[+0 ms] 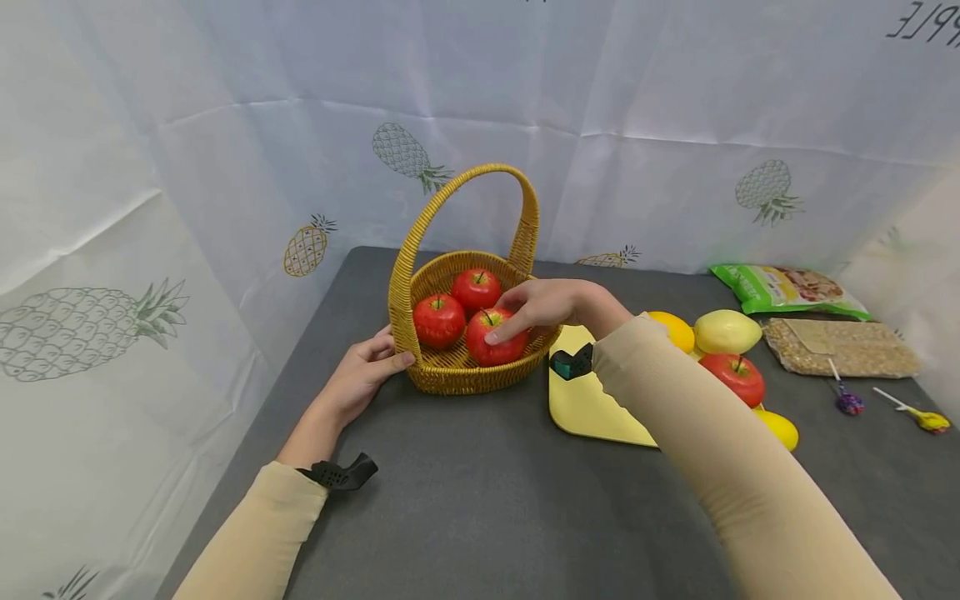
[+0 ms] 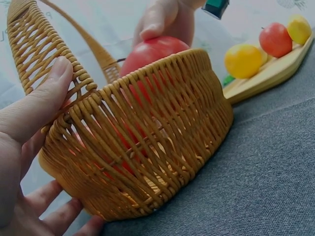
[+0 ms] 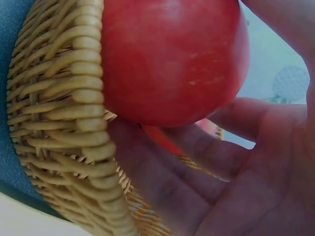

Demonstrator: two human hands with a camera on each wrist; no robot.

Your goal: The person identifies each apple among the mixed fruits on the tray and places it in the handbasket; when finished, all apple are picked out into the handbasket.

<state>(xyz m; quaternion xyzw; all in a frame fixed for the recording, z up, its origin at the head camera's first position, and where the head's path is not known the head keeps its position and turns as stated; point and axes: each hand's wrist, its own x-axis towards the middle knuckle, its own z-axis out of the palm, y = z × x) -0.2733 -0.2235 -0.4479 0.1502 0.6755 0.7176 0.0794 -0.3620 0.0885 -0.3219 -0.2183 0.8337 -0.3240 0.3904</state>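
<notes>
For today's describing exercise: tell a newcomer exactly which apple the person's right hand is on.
Find the wicker basket at the back of the grey table. Three red apples lie inside. The one meant is the front apple, nearest the yellow board; alone of the three, it has the right hand curled over it.

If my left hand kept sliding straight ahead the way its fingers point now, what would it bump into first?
The left hand already rests against the wicker basket, thumb on the rim by the handle's base. Pushing on would press into the basket wall at once; beyond it, probably the nearest apple, though depth is hard to judge.
</notes>
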